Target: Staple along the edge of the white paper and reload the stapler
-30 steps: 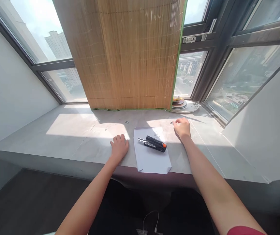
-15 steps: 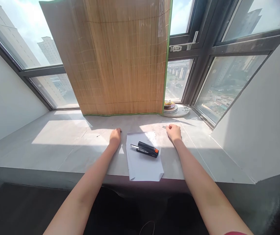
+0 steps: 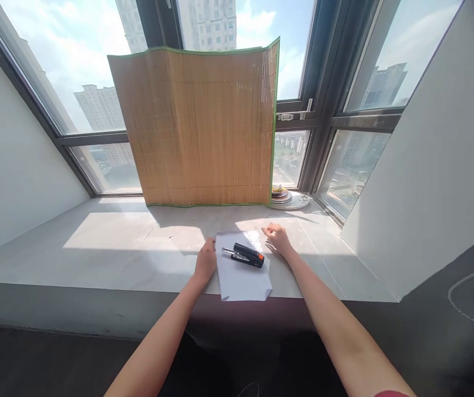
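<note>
One paper sheet overhangs the sill edge, one stapler on it. My left hand rests loosely curled at its left edge; right hand open, maybe pinching staples. Plenty of room leftward.

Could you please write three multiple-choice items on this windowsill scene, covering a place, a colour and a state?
1. Where does the stapler lie?
A. on the sheet of paper
B. on the stack of plates
C. on the floor

2. What colour edges the bamboo mat?
A. red
B. green
C. blue

3. What does the left hand do?
A. lifts the stapler
B. rests at the paper's left edge
C. grips the mat

Answers: 1 A, the paper shows all round the stapler; 2 B, a green border rims the mat; 3 B, it sits flat on the sill beside the paper.
</note>
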`<state>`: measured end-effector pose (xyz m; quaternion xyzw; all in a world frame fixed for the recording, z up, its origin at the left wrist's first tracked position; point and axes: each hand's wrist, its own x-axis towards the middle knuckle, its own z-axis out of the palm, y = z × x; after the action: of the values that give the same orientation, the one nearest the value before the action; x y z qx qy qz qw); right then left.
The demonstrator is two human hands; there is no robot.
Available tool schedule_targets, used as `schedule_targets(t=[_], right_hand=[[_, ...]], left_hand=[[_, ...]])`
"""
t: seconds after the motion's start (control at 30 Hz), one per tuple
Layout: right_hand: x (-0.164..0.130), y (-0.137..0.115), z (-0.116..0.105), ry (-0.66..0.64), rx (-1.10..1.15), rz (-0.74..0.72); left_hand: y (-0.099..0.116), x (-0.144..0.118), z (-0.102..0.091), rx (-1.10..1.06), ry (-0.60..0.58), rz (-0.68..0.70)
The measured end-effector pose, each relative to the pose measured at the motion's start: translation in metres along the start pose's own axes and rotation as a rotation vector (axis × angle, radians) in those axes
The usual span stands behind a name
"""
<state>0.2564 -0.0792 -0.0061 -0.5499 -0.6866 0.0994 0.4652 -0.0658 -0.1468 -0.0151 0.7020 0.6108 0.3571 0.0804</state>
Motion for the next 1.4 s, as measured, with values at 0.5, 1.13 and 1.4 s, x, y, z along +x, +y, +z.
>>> schedule_targets(t=[0.5,1.13,1.4], right_hand=[[-0.071,-0.044,0.015,-0.222,0.154,-0.165],[-0.073,-0.047,0.006,-0.262,0.142,-0.144],[-0.073,-0.049,0.006,-0.262,0.144,-0.123]], left_hand=[[0.005,0.003,0.004,-0.022,-0.119,0.355],[-0.006,0.017,0.015,-0.091,-0.257,0.33],[-0.005,0.014,0.018,0.004,-0.263,0.356]])
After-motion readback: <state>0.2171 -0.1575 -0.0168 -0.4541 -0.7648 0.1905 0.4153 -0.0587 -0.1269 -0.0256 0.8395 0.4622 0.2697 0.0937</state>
